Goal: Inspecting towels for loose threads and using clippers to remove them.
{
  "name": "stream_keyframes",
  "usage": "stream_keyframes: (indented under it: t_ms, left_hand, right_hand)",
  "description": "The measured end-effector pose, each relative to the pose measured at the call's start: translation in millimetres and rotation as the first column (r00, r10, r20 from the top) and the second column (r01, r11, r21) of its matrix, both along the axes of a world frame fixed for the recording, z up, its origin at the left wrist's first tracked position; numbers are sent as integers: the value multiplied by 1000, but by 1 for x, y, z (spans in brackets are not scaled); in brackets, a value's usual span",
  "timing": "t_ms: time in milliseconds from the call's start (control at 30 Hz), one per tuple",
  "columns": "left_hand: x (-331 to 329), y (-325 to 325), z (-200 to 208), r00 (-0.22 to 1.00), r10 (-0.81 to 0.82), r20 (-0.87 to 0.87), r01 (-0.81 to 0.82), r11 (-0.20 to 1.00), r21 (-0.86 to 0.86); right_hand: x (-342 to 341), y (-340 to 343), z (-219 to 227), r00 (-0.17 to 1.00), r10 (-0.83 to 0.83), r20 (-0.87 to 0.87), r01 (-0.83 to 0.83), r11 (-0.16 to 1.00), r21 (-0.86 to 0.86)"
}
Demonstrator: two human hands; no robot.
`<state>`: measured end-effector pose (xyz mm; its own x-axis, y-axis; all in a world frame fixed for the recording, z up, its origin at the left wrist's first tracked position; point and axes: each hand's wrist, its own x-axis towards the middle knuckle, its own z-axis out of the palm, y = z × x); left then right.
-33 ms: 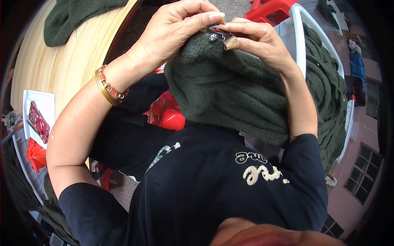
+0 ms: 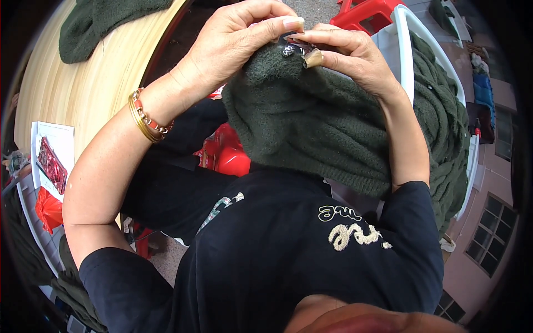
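Note:
A dark green fuzzy knit garment (image 2: 311, 119) hangs from my hands over my lap and under my right forearm. Near its top edge shows a small shiny silvery button (image 2: 288, 51). My right hand (image 2: 355, 55) pinches the garment's edge beside that button, a tan cover (image 2: 313, 58) wrapped round the thumb tip. Something small and dark shows between those fingers, too small to name. Just left of it and above the button, my left hand (image 2: 244, 30) has thumb and forefinger pressed together; what they pinch is hidden.
At left stands a light wooden table (image 2: 111, 72) with another green knit piece (image 2: 105, 28) and a red patterned phone (image 2: 53, 166). A white bin (image 2: 405, 53) at right holds more knitwear (image 2: 438, 133). Red stools (image 2: 366, 14) stand beyond, and a red plastic bag (image 2: 49, 211) is lower left.

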<state>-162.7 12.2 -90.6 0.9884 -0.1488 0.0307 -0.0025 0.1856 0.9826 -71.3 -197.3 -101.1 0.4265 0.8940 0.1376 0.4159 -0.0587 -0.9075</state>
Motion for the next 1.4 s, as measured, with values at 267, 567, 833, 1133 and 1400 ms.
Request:
stream_keyframes:
  t_ms: [267,567,833,1133,1400]
  left_hand:
    - [0,3,-4,990,-79,-113,76,997,-32]
    - [3,8,-2,985,-68,-159,58,996,-69]
    - [13,17,-22,953,-152,-262,-1,864,-503]
    - [25,24,-57,987,-142,-70,145,988,43]
    - [26,30,-45,986,-148,-72,146,989,-36]
  right_hand:
    - [-3,3,-1,998,46,36,-46,999,-11]
    - [-2,2,5,994,67,88,-56,991,-118]
    - [-7,5,-10,966,-41,-257,31,999,-44]
    - [10,-13,-1,916,-314,-249,294,949,-116]
    - [27,-25,-3,901,-379,-212,361,925,-122]
